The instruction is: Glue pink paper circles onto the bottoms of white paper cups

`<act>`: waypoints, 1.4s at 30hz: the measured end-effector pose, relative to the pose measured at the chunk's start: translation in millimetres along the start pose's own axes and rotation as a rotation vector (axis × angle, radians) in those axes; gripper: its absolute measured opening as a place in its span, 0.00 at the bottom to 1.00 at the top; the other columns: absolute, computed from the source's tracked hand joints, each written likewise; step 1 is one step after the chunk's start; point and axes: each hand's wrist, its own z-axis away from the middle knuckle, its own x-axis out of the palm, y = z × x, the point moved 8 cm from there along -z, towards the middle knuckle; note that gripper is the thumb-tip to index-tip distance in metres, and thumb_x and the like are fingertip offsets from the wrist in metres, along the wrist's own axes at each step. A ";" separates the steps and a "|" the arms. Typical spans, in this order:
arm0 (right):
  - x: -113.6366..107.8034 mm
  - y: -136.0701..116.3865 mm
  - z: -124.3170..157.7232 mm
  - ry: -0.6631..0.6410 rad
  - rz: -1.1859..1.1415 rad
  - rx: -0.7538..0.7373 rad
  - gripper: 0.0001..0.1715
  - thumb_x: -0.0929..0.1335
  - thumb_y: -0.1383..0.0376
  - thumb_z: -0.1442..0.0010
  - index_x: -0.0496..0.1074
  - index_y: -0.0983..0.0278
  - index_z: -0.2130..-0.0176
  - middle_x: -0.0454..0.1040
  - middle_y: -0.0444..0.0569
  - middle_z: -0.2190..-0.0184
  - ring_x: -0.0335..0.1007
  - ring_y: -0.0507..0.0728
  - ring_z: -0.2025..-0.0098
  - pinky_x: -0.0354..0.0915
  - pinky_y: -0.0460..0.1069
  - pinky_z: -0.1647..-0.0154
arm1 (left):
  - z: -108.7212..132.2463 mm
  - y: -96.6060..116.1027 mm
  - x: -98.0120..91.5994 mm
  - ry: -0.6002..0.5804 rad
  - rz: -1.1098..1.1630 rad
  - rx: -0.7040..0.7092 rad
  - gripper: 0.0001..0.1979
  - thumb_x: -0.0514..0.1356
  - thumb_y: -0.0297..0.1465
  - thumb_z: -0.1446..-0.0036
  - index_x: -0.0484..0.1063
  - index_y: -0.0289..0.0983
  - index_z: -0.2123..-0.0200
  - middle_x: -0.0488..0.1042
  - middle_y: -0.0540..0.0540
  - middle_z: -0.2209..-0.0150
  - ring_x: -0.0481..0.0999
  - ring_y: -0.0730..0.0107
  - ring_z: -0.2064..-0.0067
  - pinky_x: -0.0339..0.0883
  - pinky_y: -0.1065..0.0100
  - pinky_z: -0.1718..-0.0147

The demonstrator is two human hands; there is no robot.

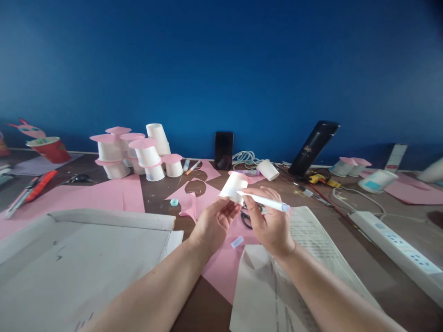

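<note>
In the head view my left hand [216, 223] is closed around the lower part of a small white paper cup [233, 186] with a pink paper disc on its top. My right hand [268, 221] grips a white marker [266, 201], its tip at the cup's side and its lavender end pointing right. Whether the tip touches the cup I cannot tell. Below the hands a lavender marker cap [237, 242] lies on pink paper [221, 272]. Black-handled scissors [246, 220] are partly hidden behind my right hand.
Stacked white cups with pink discs [145, 154] stand back left. A phone [224, 150] and a tilted black flask [313, 147] lean at the blue wall. A power strip [398, 244] lies right, a cardboard sheet [86, 267] left, a red-handled cutter [31, 191] far left.
</note>
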 end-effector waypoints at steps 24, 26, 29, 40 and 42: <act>-4.0 -0.5 -1.0 0.024 0.011 -0.004 0.06 0.65 0.66 0.38 0.72 0.62 0.61 0.78 0.49 0.64 0.73 0.59 0.58 0.64 0.55 0.54 | 4.7 4.4 10.7 -0.163 -0.419 0.160 0.09 0.63 0.34 0.47 0.79 0.37 0.64 0.76 0.45 0.64 0.72 0.66 0.60 0.60 0.63 0.53; -4.7 -0.9 -1.3 0.025 0.012 -0.004 0.06 0.65 0.66 0.38 0.72 0.62 0.61 0.78 0.49 0.64 0.73 0.59 0.58 0.64 0.55 0.54 | 3.5 4.2 8.2 -0.153 -0.465 0.166 0.10 0.62 0.35 0.46 0.79 0.37 0.64 0.75 0.45 0.66 0.71 0.66 0.61 0.60 0.63 0.52; -2.4 -2.3 -1.0 0.005 -0.007 -0.015 0.06 0.66 0.67 0.38 0.72 0.62 0.59 0.78 0.48 0.63 0.73 0.58 0.59 0.64 0.55 0.53 | 2.8 4.9 6.9 -0.152 -0.517 0.173 0.11 0.62 0.36 0.45 0.79 0.37 0.63 0.74 0.46 0.67 0.70 0.67 0.62 0.60 0.63 0.53; -0.8 -2.7 -0.1 -0.002 -0.066 -0.003 0.04 0.66 0.67 0.39 0.72 0.62 0.63 0.78 0.48 0.65 0.73 0.57 0.60 0.63 0.55 0.51 | 5.4 6.4 12.3 -0.164 -0.563 0.168 0.13 0.61 0.37 0.45 0.79 0.37 0.59 0.76 0.45 0.64 0.70 0.66 0.59 0.60 0.65 0.54; 1.6 -3.2 -0.9 -0.043 -0.076 0.006 0.04 0.66 0.67 0.39 0.72 0.62 0.64 0.78 0.47 0.66 0.73 0.57 0.61 0.64 0.54 0.53 | 6.2 7.8 12.4 -0.148 -0.576 0.166 0.13 0.61 0.36 0.45 0.79 0.37 0.59 0.76 0.45 0.65 0.69 0.66 0.60 0.60 0.65 0.55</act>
